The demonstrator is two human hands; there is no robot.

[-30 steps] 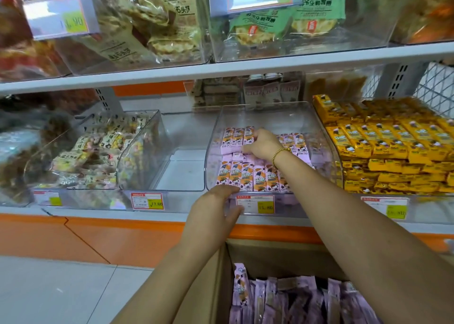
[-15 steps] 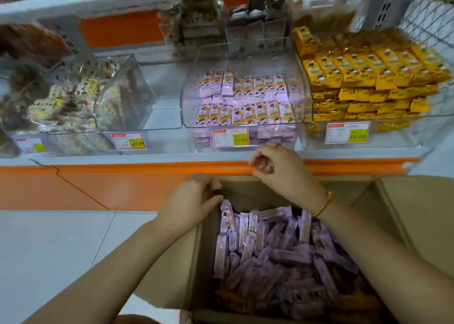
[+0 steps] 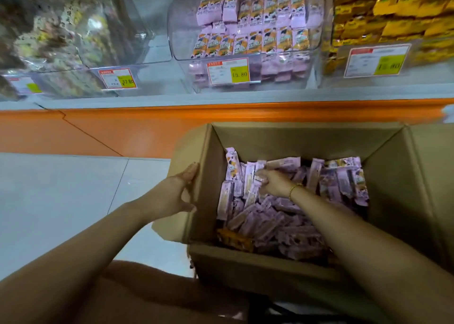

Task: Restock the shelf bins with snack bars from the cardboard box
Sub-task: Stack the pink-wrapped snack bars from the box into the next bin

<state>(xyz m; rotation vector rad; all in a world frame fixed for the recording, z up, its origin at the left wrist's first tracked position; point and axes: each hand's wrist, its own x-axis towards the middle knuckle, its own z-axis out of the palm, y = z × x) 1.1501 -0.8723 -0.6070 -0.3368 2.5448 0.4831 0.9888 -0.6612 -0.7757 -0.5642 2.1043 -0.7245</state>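
First: Dropped since half a second ago, from the far rim of the open brown cardboard box [image 3: 405, 200] down among the purple-wrapped snack bars [image 3: 282, 223] inside it, with the right hand [image 3: 272, 184]. Shifted too, with the left hand [image 3: 177, 193], from the box's far left corner onto its left flap.

Second: Fingers?

First: On the left hand, held together and laid flat against that flap, tips at the fold, thumb spread apart below (holding nothing). On the right, bent down onto the bars standing on end at the far left of the box — closed round one or only touching, cannot tell through the blur. Thin gold bracelet [image 3: 293, 191] on that wrist.

Second: And the stock?

First: Heaped loose across the box, mostly lying flat, a few upright along the far wall, with some orange packets [image 3: 233, 240] tucked at the near left corner. Up on the shelf, straight beyond the box, two tidy rows of the same bars face-up in the clear plastic shelf bin [image 3: 181, 41], behind a white price tag with a yellow patch [image 3: 228, 71].

Second: Beside it?

First: To the right, stacked yellow packets [image 3: 393, 11] — touching nothing purple. Orange shelf edge [image 3: 221, 109] between bin and box, grey tiled floor [image 3: 61, 200] beside the left forearm.
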